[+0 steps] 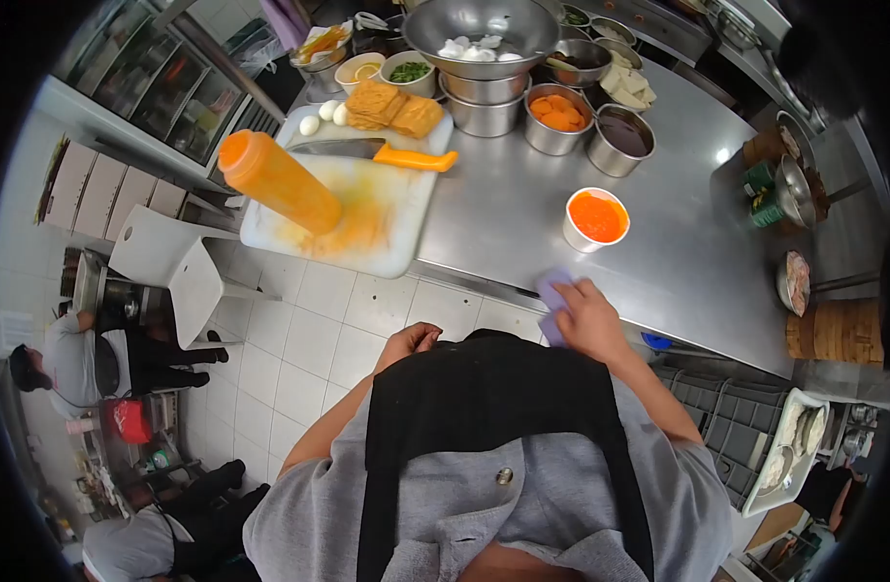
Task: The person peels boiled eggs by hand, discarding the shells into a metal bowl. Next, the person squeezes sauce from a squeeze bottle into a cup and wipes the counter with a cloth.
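Observation:
At the front edge of the steel table, my right hand (590,318) is closed on a purple cloth (553,289), which hangs partly over the edge. Off the table, by the black apron, my left hand (413,339) is loosely curled, and I see nothing in it. A white paper cup (590,240) of orange sauce stands beyond my right hand. On the white cutting board (391,247) are an orange squeeze bottle (280,184), a yellow-handled knife (406,158), fried tofu blocks (377,102) and white eggs (310,125). Orange stains mark the board.
Steel pots line the back: one with orange pieces (558,113), one with dark sauce (621,141), and a large bowl (479,39) on stacked pots. Bamboo steamers (833,330) stand at right. A white chair (188,267) and two other people are at left.

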Demonstrator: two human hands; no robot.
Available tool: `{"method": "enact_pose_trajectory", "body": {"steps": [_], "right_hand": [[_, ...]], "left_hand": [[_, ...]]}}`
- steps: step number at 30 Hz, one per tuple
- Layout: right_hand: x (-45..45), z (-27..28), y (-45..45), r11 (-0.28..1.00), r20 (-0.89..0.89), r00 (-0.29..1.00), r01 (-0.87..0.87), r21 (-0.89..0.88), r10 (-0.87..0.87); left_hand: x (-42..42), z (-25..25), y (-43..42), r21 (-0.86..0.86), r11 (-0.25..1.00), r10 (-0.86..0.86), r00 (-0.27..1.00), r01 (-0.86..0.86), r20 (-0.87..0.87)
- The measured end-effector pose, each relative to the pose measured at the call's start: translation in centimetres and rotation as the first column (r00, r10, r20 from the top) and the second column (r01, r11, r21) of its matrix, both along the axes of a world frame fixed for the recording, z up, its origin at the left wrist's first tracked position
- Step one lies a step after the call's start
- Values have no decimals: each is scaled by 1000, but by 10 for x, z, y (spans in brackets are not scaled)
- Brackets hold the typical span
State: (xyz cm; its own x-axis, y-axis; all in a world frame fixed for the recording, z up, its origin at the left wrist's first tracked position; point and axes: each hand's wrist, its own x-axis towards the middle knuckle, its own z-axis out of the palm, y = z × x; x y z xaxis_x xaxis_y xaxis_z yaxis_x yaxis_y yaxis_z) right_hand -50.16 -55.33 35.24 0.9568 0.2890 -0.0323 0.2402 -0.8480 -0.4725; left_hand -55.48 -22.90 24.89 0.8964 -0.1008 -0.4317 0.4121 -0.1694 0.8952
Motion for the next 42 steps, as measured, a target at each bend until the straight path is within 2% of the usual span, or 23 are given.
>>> {"method": "enact_pose_trajectory", "body": {"steps": [2, 4, 6, 7, 9, 15, 16, 17, 21, 23, 25, 27, 28, 29, 30, 31, 33, 34, 35, 37, 38, 40, 42], "right_hand": [[23, 14, 43, 1000, 92, 996, -15, 20, 13], [43, 12, 76, 1000, 130, 992, -10, 16, 7], [62, -13, 104, 970, 327, 944, 36, -240, 46], [71, -24, 116, 970, 328, 944, 40, -241, 43], [93, -48, 135, 954, 98, 991, 116, -277, -92], [181, -47, 153, 935, 91, 973, 228, -273, -211], [185, -44, 157, 934, 64, 974, 227, -275, -218], [182, -46, 162, 930, 67, 971, 238, -279, -228], [147, -68, 189, 932, 143, 971, 224, -287, -190], [137, -69, 190, 930, 161, 969, 227, -290, -187], [132, -54, 186, 972, 61, 990, 135, -194, -126], [124, -43, 174, 977, 93, 985, 156, -144, -144], [121, -44, 162, 986, 119, 989, 75, 147, -93], [117, -45, 149, 908, 165, 985, -25, 418, -49], [104, -38, 139, 888, 323, 942, -74, 454, -87], [89, -28, 124, 892, 327, 940, -61, 448, -100], [59, -14, 89, 799, 162, 982, -20, 601, -97], [47, -19, 73, 756, 159, 969, 40, 653, -189], [38, -29, 56, 703, 152, 949, 92, 705, -277], [28, -58, 15, 464, -86, 920, 273, 843, -383], [26, -59, 0, 459, -84, 920, 269, 847, -384], [26, -60, -24, 409, -168, 806, 454, 792, -568], [34, -60, -39, 432, -176, 818, 457, 778, -548]], "left_hand": [[4, 15, 16, 247, 964, -114, 991, 94, 72], [5, 15, 37, 272, 960, -97, 989, 64, 108], [7, 10, 56, 291, 956, -85, 985, 39, 147], [4, 5, 65, 276, 961, -55, 988, 13, 147], [-2, -2, 79, 259, 966, -31, 989, -8, 146], [-22, -27, 100, 131, 991, -26, 996, 37, -89], [-23, -35, 103, 18, 998, -60, 988, 63, -139], [-23, -42, 106, -96, 992, -102, 977, 85, -186], [-10, -28, 102, -219, 955, -251, 942, 202, -225], [-2, -44, 102, -222, 938, -315, 922, 266, -224], [8, -46, 96, -215, 920, -372, 902, 328, -219], [25, -34, 85, -124, 900, -433, 889, 417, -150], [32, -21, 76, -121, 890, -454, 879, 439, -145], [39, -6, 66, -126, 892, -448, 884, 434, -131], [47, 6, 55, -135, 895, -441, 890, 425, -116], [56, 14, 44, -139, 887, -456, 883, 440, -111], [75, 25, 22, -191, 864, -492, 862, 467, -120], [84, 26, 10, -308, 846, -478, 875, 436, -72], [94, 29, -4, -303, 844, -482, 873, 443, -67], [117, 40, -39, -298, 833, -455, 883, 467, 113], [129, 43, -57, -165, 854, -461, 864, 494, 201], [153, 46, -93, 96, 860, -495, 777, 500, 389], [177, 46, -126, 374, 823, -567, 657, 428, 496]]}}
